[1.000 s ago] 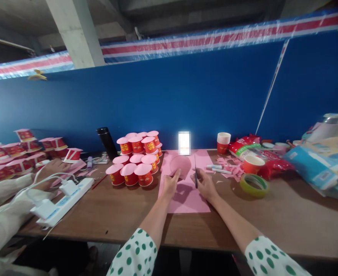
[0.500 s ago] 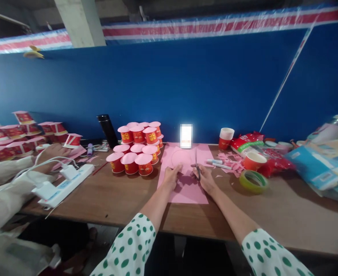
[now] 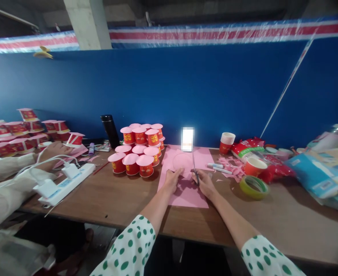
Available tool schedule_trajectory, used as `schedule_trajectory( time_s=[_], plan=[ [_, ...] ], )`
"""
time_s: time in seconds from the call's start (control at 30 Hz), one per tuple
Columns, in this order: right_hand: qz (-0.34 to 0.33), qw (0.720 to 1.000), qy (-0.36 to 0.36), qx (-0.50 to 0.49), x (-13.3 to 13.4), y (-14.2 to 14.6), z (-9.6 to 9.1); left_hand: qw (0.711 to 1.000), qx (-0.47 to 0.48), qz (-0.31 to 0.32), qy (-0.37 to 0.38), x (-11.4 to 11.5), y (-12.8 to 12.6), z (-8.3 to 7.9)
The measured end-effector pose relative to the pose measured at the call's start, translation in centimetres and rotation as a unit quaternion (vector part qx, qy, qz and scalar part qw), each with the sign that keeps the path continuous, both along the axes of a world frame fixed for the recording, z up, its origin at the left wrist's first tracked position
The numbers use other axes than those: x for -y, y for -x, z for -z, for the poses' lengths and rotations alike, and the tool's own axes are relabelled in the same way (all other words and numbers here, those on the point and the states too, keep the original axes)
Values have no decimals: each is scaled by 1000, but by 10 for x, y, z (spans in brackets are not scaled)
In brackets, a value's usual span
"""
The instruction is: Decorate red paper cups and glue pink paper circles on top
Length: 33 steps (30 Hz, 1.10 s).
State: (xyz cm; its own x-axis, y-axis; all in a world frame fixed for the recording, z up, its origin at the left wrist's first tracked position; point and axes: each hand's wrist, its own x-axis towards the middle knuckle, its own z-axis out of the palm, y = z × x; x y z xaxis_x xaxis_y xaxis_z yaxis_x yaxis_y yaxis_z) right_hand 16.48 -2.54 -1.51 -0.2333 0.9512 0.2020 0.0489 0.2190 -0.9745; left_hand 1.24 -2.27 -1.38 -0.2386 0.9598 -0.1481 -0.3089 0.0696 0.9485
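One pink paper piece [image 3: 182, 161], one circle outlined on it, sits over the pink sheet [image 3: 188, 200], which runs from near the table's back edge toward its front edge. My left hand [image 3: 172, 180] pinches the piece at its lower edge, thumb on top. My right hand [image 3: 206, 184] grips one pair of scissors [image 3: 196, 177], fingers at the handles, blades pointing to the back edge beside the piece; can't tell if the blades are parted. One bright upright rectangle [image 3: 187, 139], blurred out, at the sheet's back edge.

Left of the sheet: red cups [image 3: 131, 167] with pink discs on top, at least twelve, stacked at the rear, overlap hides the exact count. Right of the sheet: two white markers [image 3: 215, 165], a heap of pink scraps [image 3: 235, 168], too many to count, one orange cup [image 3: 255, 166], tipped, one tape roll [image 3: 254, 188] just in front of it. One stack of paper cups [image 3: 227, 143] by the table's back edge, red packaging [image 3: 247, 148] next to it. One blue pack [image 3: 315, 168] at the right end.

Further left: one black bottle [image 3: 110, 131] near the back edge, one power strip [image 3: 68, 185] with two plugs, a co-worker's hand [image 3: 52, 152] beside more red cups.
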Motion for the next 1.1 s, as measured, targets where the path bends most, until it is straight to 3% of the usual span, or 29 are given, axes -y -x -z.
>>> schedule_trajectory(
  time_s=[0.53,1.1],
  plan=[
    [13,1000,-14,15,4,3,-7,1000,-7,6,11,0,0,1],
    [-5,1000,6,7,2,4,-2,1000,2,-5,17,-4,0,5]
  ],
)
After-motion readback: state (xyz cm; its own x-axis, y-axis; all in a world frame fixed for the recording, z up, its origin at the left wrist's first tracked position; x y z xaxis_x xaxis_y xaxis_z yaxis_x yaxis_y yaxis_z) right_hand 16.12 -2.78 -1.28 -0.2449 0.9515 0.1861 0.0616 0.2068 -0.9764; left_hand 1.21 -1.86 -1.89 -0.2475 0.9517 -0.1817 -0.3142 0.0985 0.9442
